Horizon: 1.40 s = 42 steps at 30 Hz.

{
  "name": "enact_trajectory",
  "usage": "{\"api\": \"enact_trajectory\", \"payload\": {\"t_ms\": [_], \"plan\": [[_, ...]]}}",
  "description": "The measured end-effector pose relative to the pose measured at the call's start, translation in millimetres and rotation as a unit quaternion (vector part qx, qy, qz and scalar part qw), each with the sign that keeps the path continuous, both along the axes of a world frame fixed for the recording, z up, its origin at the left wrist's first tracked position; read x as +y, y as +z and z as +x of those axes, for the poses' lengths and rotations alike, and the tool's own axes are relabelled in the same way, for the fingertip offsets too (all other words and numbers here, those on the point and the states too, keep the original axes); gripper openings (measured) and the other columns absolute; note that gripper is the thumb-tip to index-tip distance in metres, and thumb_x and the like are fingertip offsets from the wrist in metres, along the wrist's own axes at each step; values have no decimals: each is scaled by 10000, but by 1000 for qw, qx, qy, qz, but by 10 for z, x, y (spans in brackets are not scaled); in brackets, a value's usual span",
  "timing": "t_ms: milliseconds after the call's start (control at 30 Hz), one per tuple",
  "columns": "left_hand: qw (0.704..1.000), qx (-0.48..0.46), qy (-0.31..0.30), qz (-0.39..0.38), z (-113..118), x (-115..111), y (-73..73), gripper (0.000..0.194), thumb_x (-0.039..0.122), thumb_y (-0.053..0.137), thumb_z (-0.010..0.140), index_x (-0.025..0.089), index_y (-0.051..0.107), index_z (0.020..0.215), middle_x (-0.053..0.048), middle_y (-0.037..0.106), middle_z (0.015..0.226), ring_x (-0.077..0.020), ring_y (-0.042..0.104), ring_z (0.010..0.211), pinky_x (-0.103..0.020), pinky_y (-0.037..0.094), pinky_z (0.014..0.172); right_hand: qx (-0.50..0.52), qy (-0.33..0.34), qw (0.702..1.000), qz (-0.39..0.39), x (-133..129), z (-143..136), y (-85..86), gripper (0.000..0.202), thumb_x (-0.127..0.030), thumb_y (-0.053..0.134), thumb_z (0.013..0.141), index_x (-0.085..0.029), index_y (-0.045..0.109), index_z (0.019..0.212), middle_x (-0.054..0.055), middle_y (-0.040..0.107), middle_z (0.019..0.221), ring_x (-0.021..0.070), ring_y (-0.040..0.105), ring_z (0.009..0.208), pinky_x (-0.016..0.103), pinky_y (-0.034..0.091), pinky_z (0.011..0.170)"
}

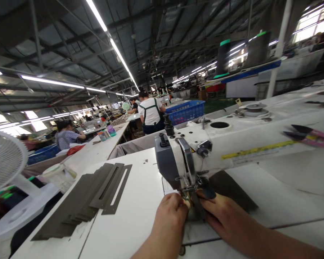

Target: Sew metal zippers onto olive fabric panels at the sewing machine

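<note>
Dark strip (pixel 198 207) is gripped by right hand (pixel 224 214); hold of left hand (pixel 172 217) unclear; fingers (pixel 182 207) could be jabbed if slid under sewing machine (pixel 166 156).

White fan (pixel 5 162) far left of fingers (pixel 184 203); blue crate (pixel 187 114) well beyond them; purple container (pixel 111 130) beyond, leftward; tube lights (pixel 121 57) high above.

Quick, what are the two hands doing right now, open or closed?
Left hand: fingers curled by the sewing machine; can't tell if it holds anything.
Right hand: fingers at the dark strip; can't tell if it's gripping.
</note>
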<state>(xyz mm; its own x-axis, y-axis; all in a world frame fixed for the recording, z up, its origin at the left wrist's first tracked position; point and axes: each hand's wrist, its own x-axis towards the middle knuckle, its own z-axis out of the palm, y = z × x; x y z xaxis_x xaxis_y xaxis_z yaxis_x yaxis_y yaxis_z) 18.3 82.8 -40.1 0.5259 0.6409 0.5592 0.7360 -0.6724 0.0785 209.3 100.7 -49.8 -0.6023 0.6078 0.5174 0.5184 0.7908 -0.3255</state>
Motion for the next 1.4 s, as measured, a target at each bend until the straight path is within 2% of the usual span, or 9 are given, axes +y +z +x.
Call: {"api": "enact_trajectory", "payload": {"t_ms": [100, 200, 333, 467, 667, 800, 967, 1167, 1400], "plan": [[999, -1, -18, 40, -28, -43, -19, 133, 144, 477, 865, 139, 602, 913, -84, 625, 862, -201, 612, 833, -325, 540, 770, 4, -6, 998, 60, -29, 36, -36, 363, -55, 409, 765, -161, 641, 1024, 117, 663, 1024, 202, 630, 944, 310, 517, 844], [993, 16, -37, 111, -45, -64, -80, 170, 115, 423, 879, 130, 592, 894, -56, 636, 791, -166, 636, 744, -330, 525, 827, 8, 25, 994, 110, -45, 54, -38, 358, -57, 381, 808, -170, 648, 1018, 97, 679, 985, 177, 643, 910, 262, 523, 823], [987, 45, -25, 154, -34, -17, -139, 239, 82, 380, 906, 139, 576, 782, -17, 611, 695, -118, 627, 634, -303, 518, 840, 36, 21, 993, 112, -29, 22, 1, 367, -53, 345, 830, -174, 660, 974, 86, 688, 918, 163, 654, 857, 242, 528, 797], [983, 48, -26, 174, -21, 57, -123, 297, 103, 343, 933, 133, 567, 741, -15, 591, 667, -114, 614, 594, -297, 527, 808, 41, 23, 994, 103, 10, -6, 25, 367, -37, 335, 828, -173, 662, 921, 74, 688, 851, 147, 660, 804, 219, 527, 770], [989, 73, -25, 128, -26, 111, -91, 199, 98, 421, 903, 107, 587, 793, -45, 594, 685, -154, 604, 638, -296, 541, 727, 10, -6, 998, 55, 117, -9, -34, 337, -55, 333, 803, -176, 647, 815, 75, 672, 804, 188, 659, 762, 271, 545, 695], [991, 56, -20, 117, -34, 116, -96, 176, 110, 440, 905, 106, 589, 812, -57, 623, 749, -157, 608, 682, -292, 535, 758, -2, -14, 999, 30, 176, -12, -41, 317, -105, 328, 837, -183, 634, 810, 80, 668, 833, 199, 652, 772, 282, 537, 688], [993, 64, -26, 99, -65, 122, -95, 120, 121, 489, 893, 121, 589, 827, -61, 647, 810, -166, 623, 748, -306, 529, 795, 20, -4, 999, 31, 199, -17, -35, 318, -113, 330, 856, -184, 640, 857, 85, 673, 848, 194, 650, 787, 262, 522, 671], [995, 80, -13, 54, -64, 140, -95, 38, 121, 565, 856, 129, 590, 828, -55, 665, 853, -163, 638, 791, -300, 509, 846, 19, -18, 998, 59, 208, -28, -57, 290, -100, 339, 832, -184, 613, 787, 89, 674, 808, 194, 650, 719, 261, 516, 637], [997, 74, -9, 33, -86, 160, -131, 15, 142, 589, 845, 141, 601, 836, -53, 676, 874, -163, 644, 816, -307, 495, 865, 16, -16, 998, 50, 221, -29, -59, 279, -112, 343, 839, -188, 609, 794, 76, 672, 795, 197, 655, 741, 263, 520, 650]]}}
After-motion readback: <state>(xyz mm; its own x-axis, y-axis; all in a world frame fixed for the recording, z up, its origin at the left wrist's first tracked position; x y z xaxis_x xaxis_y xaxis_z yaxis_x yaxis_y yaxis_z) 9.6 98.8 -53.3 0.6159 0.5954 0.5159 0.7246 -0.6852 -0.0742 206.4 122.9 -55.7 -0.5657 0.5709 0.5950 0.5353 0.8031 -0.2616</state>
